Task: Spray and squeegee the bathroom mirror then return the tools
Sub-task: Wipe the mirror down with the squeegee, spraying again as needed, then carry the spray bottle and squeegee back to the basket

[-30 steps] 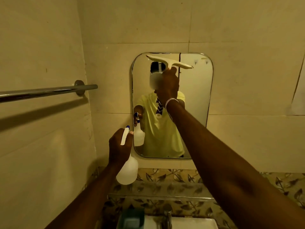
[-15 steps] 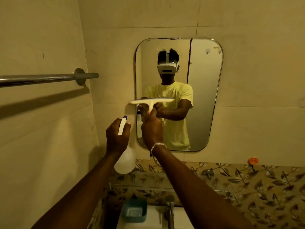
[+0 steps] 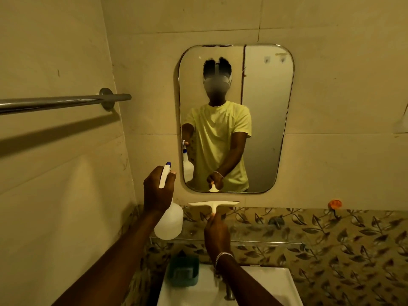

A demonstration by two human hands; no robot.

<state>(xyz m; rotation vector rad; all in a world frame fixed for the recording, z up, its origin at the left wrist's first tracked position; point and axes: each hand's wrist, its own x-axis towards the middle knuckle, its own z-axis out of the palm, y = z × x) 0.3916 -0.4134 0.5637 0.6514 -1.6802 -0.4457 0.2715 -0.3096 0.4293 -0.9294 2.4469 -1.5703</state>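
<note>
A rounded rectangular mirror hangs on the beige tiled wall ahead. My left hand grips a white spray bottle with a blue-tipped nozzle, held upright just left of the mirror's lower corner. My right hand holds the handle of a white squeegee. Its blade lies level against the wall just below the mirror's bottom edge, off the glass. The mirror reflects a person in a yellow shirt holding both tools.
A chrome towel bar juts from the left wall at head height. Below are a glass shelf, a white sink with a tap, and a teal soap dish. An orange hook sticks on the leaf-patterned tiles.
My right hand has drawn the squeegee straight down the mirror, from its top edge past the middle to below its bottom edge. The spray bottle has stayed in my left hand.
</note>
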